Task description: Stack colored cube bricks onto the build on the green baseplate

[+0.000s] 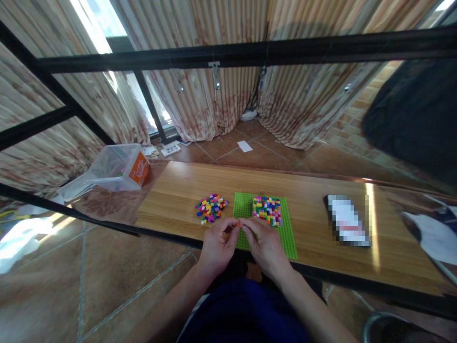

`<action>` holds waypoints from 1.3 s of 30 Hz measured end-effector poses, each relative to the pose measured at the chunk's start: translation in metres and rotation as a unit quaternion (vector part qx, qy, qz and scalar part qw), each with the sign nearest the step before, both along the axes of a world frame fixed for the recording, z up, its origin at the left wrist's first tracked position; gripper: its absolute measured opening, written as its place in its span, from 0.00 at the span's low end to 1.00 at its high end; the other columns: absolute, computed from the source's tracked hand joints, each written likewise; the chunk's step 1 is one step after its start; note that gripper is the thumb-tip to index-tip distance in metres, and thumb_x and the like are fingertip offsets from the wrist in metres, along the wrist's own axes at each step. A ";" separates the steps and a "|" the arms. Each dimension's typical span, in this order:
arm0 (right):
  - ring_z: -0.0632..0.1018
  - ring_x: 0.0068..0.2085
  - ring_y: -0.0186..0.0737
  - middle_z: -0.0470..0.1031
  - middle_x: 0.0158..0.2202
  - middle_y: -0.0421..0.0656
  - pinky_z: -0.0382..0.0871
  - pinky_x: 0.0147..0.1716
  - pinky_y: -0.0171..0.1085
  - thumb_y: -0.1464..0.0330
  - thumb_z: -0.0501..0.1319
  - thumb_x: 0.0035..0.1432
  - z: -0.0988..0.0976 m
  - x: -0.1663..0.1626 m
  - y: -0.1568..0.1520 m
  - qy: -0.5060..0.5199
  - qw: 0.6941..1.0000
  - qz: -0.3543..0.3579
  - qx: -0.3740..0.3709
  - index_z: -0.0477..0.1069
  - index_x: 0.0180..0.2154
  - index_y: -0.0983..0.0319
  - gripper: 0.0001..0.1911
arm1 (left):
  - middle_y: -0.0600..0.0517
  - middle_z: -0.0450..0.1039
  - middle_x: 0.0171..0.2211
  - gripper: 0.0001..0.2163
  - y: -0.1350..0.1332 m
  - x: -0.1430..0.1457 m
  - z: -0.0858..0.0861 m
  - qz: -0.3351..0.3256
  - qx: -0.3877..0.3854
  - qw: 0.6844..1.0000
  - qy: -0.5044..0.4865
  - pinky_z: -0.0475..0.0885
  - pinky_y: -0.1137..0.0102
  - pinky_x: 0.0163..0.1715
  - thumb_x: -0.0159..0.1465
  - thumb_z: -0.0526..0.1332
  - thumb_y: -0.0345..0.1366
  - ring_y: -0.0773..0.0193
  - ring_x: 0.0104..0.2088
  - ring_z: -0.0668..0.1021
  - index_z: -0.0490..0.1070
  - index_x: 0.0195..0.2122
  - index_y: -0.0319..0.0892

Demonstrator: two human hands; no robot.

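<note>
My left hand (220,243) and my right hand (263,240) meet fingertip to fingertip over the near left part of a green baseplate (288,243). Pinched between them is a small orange brick (236,224); whether it is one piece or more is too small to tell. Just beyond my right hand, a block of many-coloured bricks (267,209) stands on the baseplate. To the left of the plate lies a loose pile of small toy bricks (211,207) in mixed colours, a little beyond my left hand.
A wooden table (307,190) carries these things; a phone-like dark object (348,221), blurred out, lies at its right. On the floor at left sits a clear plastic bin (114,164) with an orange label. A black metal bar (235,55) crosses before the curtains (221,100).
</note>
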State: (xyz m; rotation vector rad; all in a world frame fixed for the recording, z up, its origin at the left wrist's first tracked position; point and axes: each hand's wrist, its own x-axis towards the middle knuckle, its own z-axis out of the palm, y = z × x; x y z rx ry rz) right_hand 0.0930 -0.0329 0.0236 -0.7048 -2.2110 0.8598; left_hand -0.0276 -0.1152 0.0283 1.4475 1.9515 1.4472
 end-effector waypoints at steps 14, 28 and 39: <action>0.80 0.39 0.42 0.80 0.39 0.45 0.74 0.41 0.41 0.62 0.55 0.64 -0.009 0.010 0.002 0.042 0.986 -0.152 -0.054 0.76 0.39 0.58 0.13 | 0.51 0.79 0.33 0.06 0.027 0.020 -0.010 0.022 -0.011 0.999 0.024 0.74 0.70 0.38 0.65 0.58 0.32 0.64 0.34 0.79 0.75 0.36 0.43; 0.80 0.36 0.45 0.81 0.38 0.49 0.74 0.37 0.42 0.54 0.59 0.58 -0.028 0.083 0.051 0.026 0.942 -0.316 -0.109 0.78 0.37 0.62 0.19 | 0.48 0.79 0.38 0.08 0.093 -0.007 -0.015 -0.050 -0.132 0.963 0.228 0.72 0.68 0.38 0.66 0.56 0.30 0.59 0.37 0.80 0.75 0.40 0.43; 0.80 0.38 0.47 0.81 0.38 0.49 0.74 0.38 0.44 0.52 0.59 0.57 -0.034 0.093 0.051 0.036 0.941 -0.311 -0.129 0.78 0.36 0.61 0.19 | 0.47 0.78 0.34 0.07 0.097 -0.007 0.000 -0.040 -0.198 0.941 0.271 0.70 0.67 0.35 0.65 0.57 0.31 0.57 0.33 0.79 0.72 0.41 0.43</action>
